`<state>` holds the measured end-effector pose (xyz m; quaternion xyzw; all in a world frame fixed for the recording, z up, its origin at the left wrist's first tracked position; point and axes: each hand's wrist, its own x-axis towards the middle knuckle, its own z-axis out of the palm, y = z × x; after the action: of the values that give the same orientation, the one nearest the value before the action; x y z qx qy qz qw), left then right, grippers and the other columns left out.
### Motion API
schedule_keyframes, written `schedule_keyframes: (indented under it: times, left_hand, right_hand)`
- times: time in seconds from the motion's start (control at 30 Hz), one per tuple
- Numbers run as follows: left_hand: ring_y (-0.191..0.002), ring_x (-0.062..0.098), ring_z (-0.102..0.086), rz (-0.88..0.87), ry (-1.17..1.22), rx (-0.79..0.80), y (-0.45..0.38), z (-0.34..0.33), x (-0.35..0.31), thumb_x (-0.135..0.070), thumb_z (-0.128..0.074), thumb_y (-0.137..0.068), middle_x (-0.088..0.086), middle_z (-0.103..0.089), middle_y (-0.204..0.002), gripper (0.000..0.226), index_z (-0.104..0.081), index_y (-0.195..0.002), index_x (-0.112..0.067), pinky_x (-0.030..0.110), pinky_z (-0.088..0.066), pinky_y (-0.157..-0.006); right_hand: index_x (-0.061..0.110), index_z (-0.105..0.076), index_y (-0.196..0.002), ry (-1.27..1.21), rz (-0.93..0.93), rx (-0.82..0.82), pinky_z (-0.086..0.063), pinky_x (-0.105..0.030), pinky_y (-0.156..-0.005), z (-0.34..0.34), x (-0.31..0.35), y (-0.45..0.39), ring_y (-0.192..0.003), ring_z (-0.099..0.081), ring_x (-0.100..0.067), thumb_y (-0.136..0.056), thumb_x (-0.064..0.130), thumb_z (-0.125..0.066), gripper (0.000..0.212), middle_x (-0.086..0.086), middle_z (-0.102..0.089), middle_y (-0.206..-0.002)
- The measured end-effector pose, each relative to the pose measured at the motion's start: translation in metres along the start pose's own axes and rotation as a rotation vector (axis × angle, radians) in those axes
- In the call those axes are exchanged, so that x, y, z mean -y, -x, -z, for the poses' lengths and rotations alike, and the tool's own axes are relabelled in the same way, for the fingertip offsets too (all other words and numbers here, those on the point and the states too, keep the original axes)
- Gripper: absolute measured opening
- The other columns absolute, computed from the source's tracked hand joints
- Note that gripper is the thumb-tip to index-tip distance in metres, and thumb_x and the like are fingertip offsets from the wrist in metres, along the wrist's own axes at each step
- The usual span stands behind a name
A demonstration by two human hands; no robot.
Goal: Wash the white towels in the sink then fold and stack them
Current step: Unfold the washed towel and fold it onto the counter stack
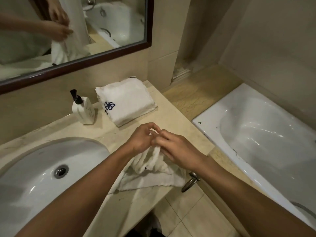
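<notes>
White damp towel [150,175] hangs bunched beneath both hands, left hand [142,139] and right hand [177,151] pinching its top edge together just right of the sink [42,161], the folded stack [127,103] lying beyond on the counter [179,120].

A bathroom — sink [34,161] set in a marble counter [153,120], wall mirror [102,53], bathtub [256,134] alongside.

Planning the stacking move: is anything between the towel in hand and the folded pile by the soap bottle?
Nothing visible: bare counter lies between the held towel and the folded towel stack; the soap bottle stands left of the stack.
</notes>
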<state>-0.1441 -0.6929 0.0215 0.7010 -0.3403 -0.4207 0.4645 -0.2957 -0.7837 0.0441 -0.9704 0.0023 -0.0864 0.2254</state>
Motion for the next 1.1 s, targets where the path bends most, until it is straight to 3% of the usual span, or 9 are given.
schedule_keyframes:
  times: [0.13, 0.33, 0.47, 0.57, 0.67, 0.73, 0.8, 0.97, 1.1]
  left_hand:
    - [-0.069, 0.006, -0.056, -0.008, -0.003, 0.053, 0.008, 0.013, -0.004, -0.01, -0.063, -0.093, 0.0, -0.066, -0.078, 0.004, -0.066, -0.091, -0.009, 0.02, -0.043, -0.066]
    - [-0.063, -0.001, -0.056, -0.033, 0.02, 0.043, 0.015, 0.022, 0.002, -0.004, -0.058, -0.095, -0.005, -0.066, -0.073, 0.01, -0.065, -0.096, 0.004, 0.011, -0.043, -0.061]
    - [-0.069, -0.001, -0.058, 0.004, 0.039, 0.055, 0.019, 0.023, 0.004, -0.02, -0.05, -0.103, -0.011, -0.067, -0.08, 0.024, -0.065, -0.101, -0.001, 0.018, -0.042, -0.068]
    - [-0.09, 0.006, -0.068, -0.036, -0.035, -0.072, 0.015, 0.019, 0.006, -0.033, -0.052, -0.102, -0.005, -0.075, -0.093, 0.023, -0.065, -0.105, -0.014, 0.027, -0.046, -0.072]
    - [-0.08, -0.001, -0.066, -0.113, -0.195, -0.258, 0.023, 0.033, 0.01, -0.03, -0.051, -0.103, -0.007, -0.076, -0.084, 0.026, -0.069, -0.092, -0.016, 0.016, -0.046, -0.069]
    - [-0.074, -0.002, -0.065, -0.152, -0.304, -0.337, 0.033, 0.051, 0.014, -0.03, -0.051, -0.103, -0.008, -0.074, -0.079, 0.031, -0.072, -0.084, -0.016, 0.013, -0.042, -0.067]
    - [-0.074, -0.004, -0.064, -0.144, -0.364, -0.414, 0.043, 0.077, 0.021, -0.032, -0.051, -0.102, -0.01, -0.071, -0.078, 0.032, -0.073, -0.084, -0.019, 0.012, -0.043, -0.068]
    - [-0.067, 0.012, -0.067, -0.137, -0.628, -0.56, 0.059, 0.141, 0.035, -0.034, -0.049, -0.103, -0.004, -0.072, -0.067, 0.038, -0.075, -0.084, -0.014, 0.031, -0.051, -0.071]
    - [-0.07, 0.023, -0.07, -0.21, -0.714, -0.669, 0.065, 0.165, 0.024, -0.035, -0.047, -0.103, 0.002, -0.074, -0.07, 0.039, -0.076, -0.092, -0.011, 0.034, -0.051, -0.068]
  right_hand:
    - [0.007, -0.052, -0.108, 0.056, -0.092, -0.057, -0.051, -0.044, -0.065, -0.003, -0.011, -0.019, -0.079, -0.058, -0.033, -0.094, 0.009, -0.059, 0.016, -0.012, -0.051, -0.105]
    - [0.018, -0.056, -0.094, -0.066, -0.151, -0.037, -0.046, -0.041, -0.089, -0.007, -0.01, -0.022, -0.117, -0.051, -0.029, -0.087, 0.019, -0.072, 0.018, -0.008, -0.054, -0.129]
    - [0.025, -0.045, -0.09, -0.148, -0.228, 0.015, -0.046, -0.042, -0.073, -0.014, -0.007, -0.022, -0.083, -0.055, -0.024, -0.09, 0.008, -0.064, 0.025, 0.001, -0.052, -0.094]
    - [0.017, -0.049, -0.093, -0.07, -0.279, 0.011, -0.045, -0.043, -0.072, -0.011, -0.013, -0.02, -0.081, -0.055, -0.028, -0.092, 0.007, -0.061, 0.016, 0.003, -0.048, -0.092]
    - [0.022, -0.041, -0.093, 0.044, -0.353, -0.005, -0.046, -0.045, -0.071, -0.001, -0.024, -0.02, -0.082, -0.057, -0.03, -0.095, 0.01, -0.058, 0.021, 0.002, -0.049, -0.093]
    - [0.019, -0.047, -0.109, 0.119, -0.401, 0.011, -0.049, -0.042, -0.075, 0.013, -0.037, -0.013, -0.092, -0.062, -0.033, -0.097, 0.01, -0.056, 0.018, -0.001, -0.058, -0.107]
    - [0.016, -0.051, -0.133, 0.171, -0.432, 0.036, -0.05, -0.039, -0.082, 0.031, -0.053, -0.005, -0.103, -0.064, -0.032, -0.098, 0.01, -0.057, 0.036, -0.005, -0.062, -0.123]
    - [0.008, -0.065, -0.099, 0.212, -0.363, -0.085, -0.04, -0.033, -0.07, 0.071, -0.077, 0.002, -0.086, -0.06, -0.028, -0.093, 0.005, -0.06, 0.008, 0.004, -0.051, -0.094]
    - [0.011, -0.059, -0.093, 0.222, -0.311, -0.063, -0.041, -0.033, -0.071, 0.085, -0.077, -0.007, -0.084, -0.056, -0.025, -0.088, -0.003, -0.064, 0.016, 0.004, -0.05, -0.092]
